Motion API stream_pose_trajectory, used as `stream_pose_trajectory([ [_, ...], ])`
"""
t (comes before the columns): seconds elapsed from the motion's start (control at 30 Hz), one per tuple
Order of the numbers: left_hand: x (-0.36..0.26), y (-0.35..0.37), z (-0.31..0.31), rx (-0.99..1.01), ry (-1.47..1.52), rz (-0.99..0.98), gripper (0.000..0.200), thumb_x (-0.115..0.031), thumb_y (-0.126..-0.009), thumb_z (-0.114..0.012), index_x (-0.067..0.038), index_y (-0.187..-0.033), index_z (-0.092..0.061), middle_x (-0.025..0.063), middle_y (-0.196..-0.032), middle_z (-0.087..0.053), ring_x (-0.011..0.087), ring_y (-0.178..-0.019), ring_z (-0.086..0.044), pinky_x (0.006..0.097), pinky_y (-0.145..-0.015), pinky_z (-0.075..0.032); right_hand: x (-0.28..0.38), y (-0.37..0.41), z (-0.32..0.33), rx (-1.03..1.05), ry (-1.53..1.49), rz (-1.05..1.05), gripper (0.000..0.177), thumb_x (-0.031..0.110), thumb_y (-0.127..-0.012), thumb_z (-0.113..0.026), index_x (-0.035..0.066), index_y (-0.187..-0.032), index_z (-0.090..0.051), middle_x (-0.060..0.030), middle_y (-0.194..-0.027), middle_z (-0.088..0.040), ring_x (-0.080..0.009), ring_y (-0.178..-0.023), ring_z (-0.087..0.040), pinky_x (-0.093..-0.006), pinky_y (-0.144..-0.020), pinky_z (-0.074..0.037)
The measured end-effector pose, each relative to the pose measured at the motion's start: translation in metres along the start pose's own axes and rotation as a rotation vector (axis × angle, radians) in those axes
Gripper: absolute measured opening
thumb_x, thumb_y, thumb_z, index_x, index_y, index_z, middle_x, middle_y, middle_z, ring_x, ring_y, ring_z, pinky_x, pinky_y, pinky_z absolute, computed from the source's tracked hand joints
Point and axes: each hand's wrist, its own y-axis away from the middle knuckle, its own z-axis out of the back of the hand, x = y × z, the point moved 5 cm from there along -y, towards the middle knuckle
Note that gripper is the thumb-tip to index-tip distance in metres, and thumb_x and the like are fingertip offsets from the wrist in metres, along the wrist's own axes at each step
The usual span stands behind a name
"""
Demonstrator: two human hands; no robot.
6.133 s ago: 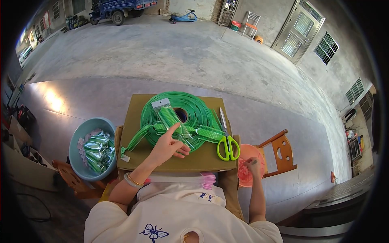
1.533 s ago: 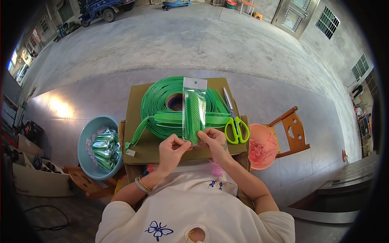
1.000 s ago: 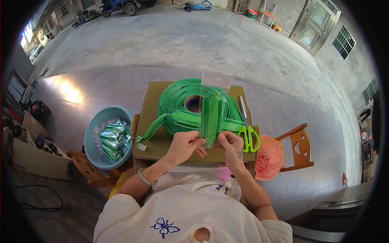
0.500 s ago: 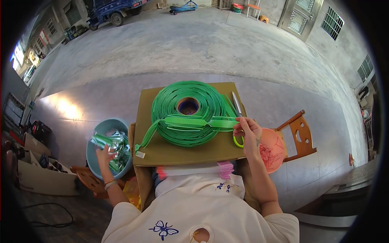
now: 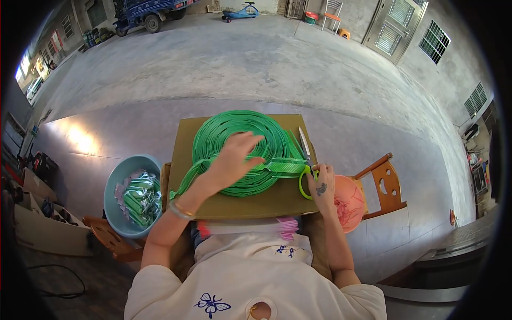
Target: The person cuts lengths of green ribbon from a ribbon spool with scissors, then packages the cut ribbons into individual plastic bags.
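Off the desk's (image 5: 250,205) left edge stood a blue basin (image 5: 114,177) of packed ribbons. At the right edge the right hand (image 5: 321,185) had its fingers clenched on the handles of the green scissors (image 5: 305,157), blades pointing to the far edge. The left hand (image 5: 234,157), blurred, fingers spread and released, lay over the roll of green dotted ribbon (image 5: 213,130), which sat mid-desk, toward the far edge.

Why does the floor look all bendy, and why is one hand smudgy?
Head view: the fisheye lens curves the floor and blacks the corners; the left hand over the green ribbon roll is motion-blurred, the right hand at the scissors sharp.
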Motion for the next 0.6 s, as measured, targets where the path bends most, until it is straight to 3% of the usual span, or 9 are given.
stream_pose_trajectory([
  [0.03, -0.022, -0.015, -0.027, 0.099, -0.016, -0.101, 0.06, -0.03, -0.079, -0.064, -0.008, -0.129, -0.041, 0.0192, -0.124, -0.047, 0.0341, -0.121, -0.039, 0.0475, -0.102, -0.027, 0.0, 0.002, 0.0, -0.006, 0.017, 0.001, 0.029, 0.011, -0.074, -0.065, 0.001, -0.097, -0.049, -0.0164, -0.093, -0.05, -0.0342, -0.089, -0.051, -0.0396, -0.075, -0.043],
  [0.1, -0.035, -0.033, -0.085, 0.124, -0.042, -0.249, 0.066, -0.029, -0.077, -0.066, -0.009, -0.132, -0.036, 0.0171, -0.116, -0.054, 0.0332, -0.12, -0.04, 0.0528, -0.104, -0.02, 0.002, -0.001, 0.002, 0.02, 0.03, -0.042, 0.034, 0.011, -0.073, -0.066, 0.0, -0.098, -0.047, -0.018, -0.093, -0.05, -0.036, -0.09, -0.051, -0.0406, -0.075, -0.042],
  [0.2, -0.035, -0.052, -0.138, 0.568, -0.375, -0.204, 0.063, -0.024, -0.074, -0.069, -0.008, -0.129, -0.042, 0.0141, -0.099, -0.062, 0.0307, -0.11, -0.049, 0.0574, -0.101, -0.017, 0.001, -0.003, 0.006, 0.135, 0.02, -0.152, 0.038, 0.012, -0.071, -0.069, -0.002, -0.096, -0.044, -0.0208, -0.092, -0.05, -0.0387, -0.088, -0.052, -0.0422, -0.073, -0.044],
  [0.3, -0.017, -0.076, -0.129, 0.394, -0.165, -0.054, 0.056, -0.017, -0.071, -0.07, -0.007, -0.123, -0.048, 0.0123, -0.082, -0.065, 0.0282, -0.089, -0.059, 0.0502, -0.092, -0.033, -0.006, -0.005, 0.002, 0.235, 0.013, -0.183, 0.043, 0.015, -0.069, -0.072, -0.002, -0.095, -0.043, -0.0219, -0.093, -0.052, -0.0404, -0.086, -0.054, -0.0441, -0.07, -0.045],
  [0.37, 0.004, -0.096, -0.074, 0.051, 0.108, 0.094, 0.048, -0.012, -0.072, -0.068, -0.005, -0.117, -0.052, 0.0158, -0.077, -0.064, 0.0245, -0.069, -0.063, 0.0393, -0.074, -0.045, -0.007, -0.005, 0.002, 0.242, 0.007, -0.178, 0.046, 0.016, -0.067, -0.074, -0.003, -0.094, -0.043, -0.0226, -0.093, -0.052, -0.0409, -0.084, -0.055, -0.0451, -0.069, -0.045],
  [0.4, 0.02, -0.102, -0.044, -0.058, 0.252, 0.23, 0.041, -0.008, -0.072, -0.066, -0.001, -0.11, -0.055, 0.0212, -0.085, -0.062, 0.034, -0.079, -0.062, 0.0355, -0.07, -0.048, -0.007, -0.004, 0.002, 0.25, 0.006, -0.185, 0.046, 0.017, -0.067, -0.074, -0.003, -0.094, -0.043, -0.0227, -0.094, -0.053, -0.041, -0.085, -0.055, -0.045, -0.069, -0.045],
  [0.43, 0.034, -0.103, -0.007, -0.199, 0.22, 0.262, 0.043, -0.009, -0.073, -0.066, -0.001, -0.113, -0.053, 0.0194, -0.085, -0.064, 0.0286, -0.074, -0.064, 0.035, -0.069, -0.048, -0.007, -0.004, 0.002, 0.256, 0.005, -0.19, 0.045, 0.018, -0.068, -0.074, -0.003, -0.094, -0.043, -0.0228, -0.094, -0.053, -0.041, -0.085, -0.055, -0.0448, -0.069, -0.045],
  [0.47, 0.04, -0.098, 0.034, -0.271, 0.232, 0.415, 0.046, -0.011, -0.073, -0.067, -0.002, -0.116, -0.052, 0.0174, -0.085, -0.065, 0.0229, -0.069, -0.064, 0.0337, -0.068, -0.048, -0.007, -0.005, 0.002, 0.261, 0.006, -0.195, 0.045, 0.018, -0.068, -0.074, -0.003, -0.094, -0.043, -0.0229, -0.094, -0.053, -0.041, -0.085, -0.055, -0.0447, -0.07, -0.046],
  [0.6, 0.096, -0.031, 0.17, -0.701, -0.168, 0.485, 0.056, -0.019, -0.077, -0.068, -0.008, -0.126, -0.045, 0.0105, -0.082, -0.067, 0.0162, -0.074, -0.063, 0.0284, -0.07, -0.046, -0.012, -0.003, -0.003, 0.236, 0.008, -0.199, 0.045, 0.021, -0.069, -0.073, -0.003, -0.093, -0.044, -0.0223, -0.092, -0.054, -0.0398, -0.084, -0.055, -0.0437, -0.069, -0.045],
])
